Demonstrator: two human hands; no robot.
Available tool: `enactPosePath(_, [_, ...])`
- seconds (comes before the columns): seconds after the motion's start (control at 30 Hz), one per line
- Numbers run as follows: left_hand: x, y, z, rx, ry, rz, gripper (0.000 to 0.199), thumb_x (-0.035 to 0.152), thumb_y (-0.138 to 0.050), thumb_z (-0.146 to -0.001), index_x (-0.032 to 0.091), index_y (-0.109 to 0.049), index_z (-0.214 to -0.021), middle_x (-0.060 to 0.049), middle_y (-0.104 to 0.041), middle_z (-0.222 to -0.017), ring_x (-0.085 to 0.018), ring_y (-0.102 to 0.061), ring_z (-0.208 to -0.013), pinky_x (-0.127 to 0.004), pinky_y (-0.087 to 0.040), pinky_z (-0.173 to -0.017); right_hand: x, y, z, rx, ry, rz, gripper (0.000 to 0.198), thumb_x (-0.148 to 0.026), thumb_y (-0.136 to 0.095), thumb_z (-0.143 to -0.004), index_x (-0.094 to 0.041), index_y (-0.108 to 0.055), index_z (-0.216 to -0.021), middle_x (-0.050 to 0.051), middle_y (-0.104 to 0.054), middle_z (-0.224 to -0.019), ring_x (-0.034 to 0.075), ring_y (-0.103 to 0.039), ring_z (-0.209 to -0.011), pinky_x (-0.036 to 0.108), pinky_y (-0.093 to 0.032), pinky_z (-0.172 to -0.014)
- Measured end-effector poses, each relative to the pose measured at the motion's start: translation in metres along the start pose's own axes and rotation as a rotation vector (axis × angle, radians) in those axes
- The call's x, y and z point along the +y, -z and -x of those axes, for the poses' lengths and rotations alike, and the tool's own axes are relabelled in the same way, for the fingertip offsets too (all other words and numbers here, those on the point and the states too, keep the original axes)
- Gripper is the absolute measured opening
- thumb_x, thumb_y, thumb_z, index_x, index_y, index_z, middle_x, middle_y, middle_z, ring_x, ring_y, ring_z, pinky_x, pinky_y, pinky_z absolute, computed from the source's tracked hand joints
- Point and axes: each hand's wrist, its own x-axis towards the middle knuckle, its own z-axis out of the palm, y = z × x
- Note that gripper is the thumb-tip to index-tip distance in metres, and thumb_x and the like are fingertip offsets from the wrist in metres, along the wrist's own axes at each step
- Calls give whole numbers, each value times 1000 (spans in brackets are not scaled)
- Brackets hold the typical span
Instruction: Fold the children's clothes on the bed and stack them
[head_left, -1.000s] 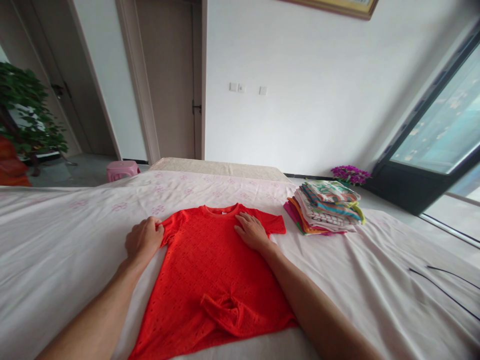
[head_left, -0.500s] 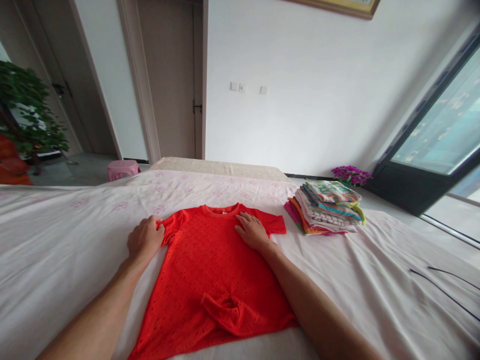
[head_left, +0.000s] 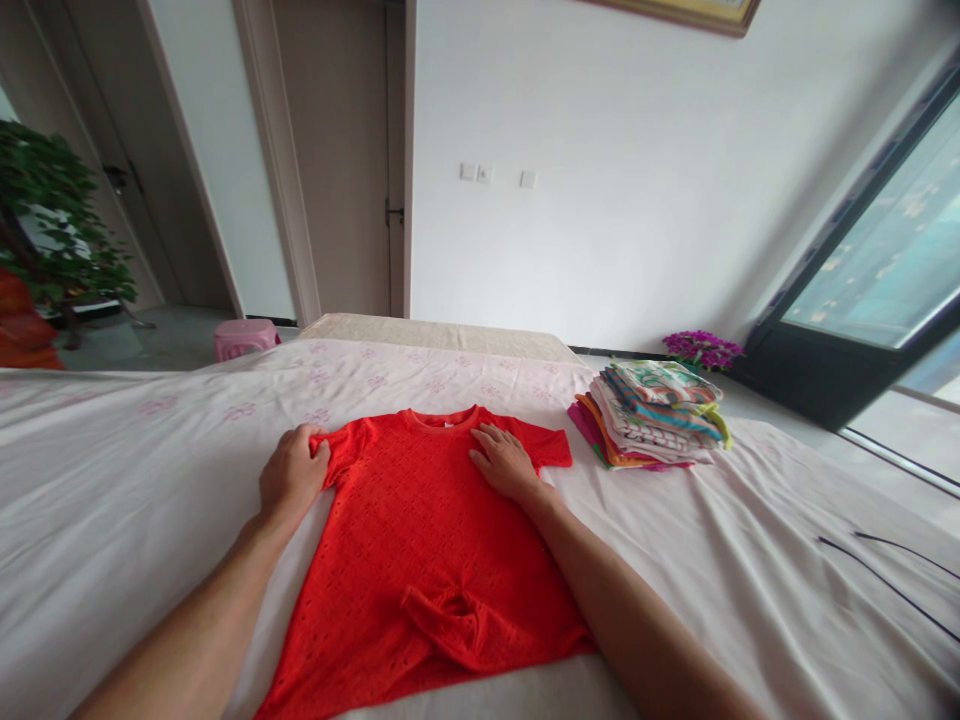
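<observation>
A red short-sleeved T-shirt (head_left: 420, 530) with a pattern of small holes lies spread out, its neckline away from me. Near its hem is a twisted knot detail with an opening. My left hand (head_left: 292, 472) is closed on the edge of the left sleeve, the fingertips partly hidden behind the hand. Flat on the shirt's upper right chest, beside the collar, rests my right hand (head_left: 504, 462), fingers stretched out. The right sleeve lies loose beyond it.
A stack of folded clothes (head_left: 660, 415) sits on the pale floral sheet (head_left: 765, 560), right of the shirt. Two thin dark cords (head_left: 892, 585) lie at the far right. Beyond the bed are a pink stool (head_left: 246, 338) and purple flowers (head_left: 703, 349).
My left hand has shifted very slightly at the sleeve edge. My right hand and the shirt's body look the same.
</observation>
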Motion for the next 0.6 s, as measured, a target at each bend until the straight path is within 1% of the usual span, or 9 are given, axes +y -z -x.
enactPosePath(0.13, [0,-2,-1,28,-21,46,26,34,-45,-88,23,-61,-105,-7,-66,-106,-24,-64,-95,-33,-49,-81,0,-1,0,-6,0,2,52,-44,-40,-98,-22,-46,-144,9,-40,-153,22,-33,-141,42,-20,-117])
enactPosePath(0.33, [-1,-5,-1,90,-94,145,25,27,-47,-85,20,-63,-103,-8,-67,-102,-23,-62,-99,-33,-47,-91,0,0,0,-9,-3,15,52,-45,-40,-98,-23,-44,-145,9,-38,-154,22,-32,-142,43,-19,-117])
enactPosePath(0.6, [-4,-10,-2,70,-127,183,27,22,-46,-82,20,-63,-103,-8,-66,-102,-24,-62,-98,-33,-47,-91,0,0,0,13,8,-3,51,-44,-41,-98,-21,-47,-143,9,-41,-152,22,-35,-141,41,-21,-117])
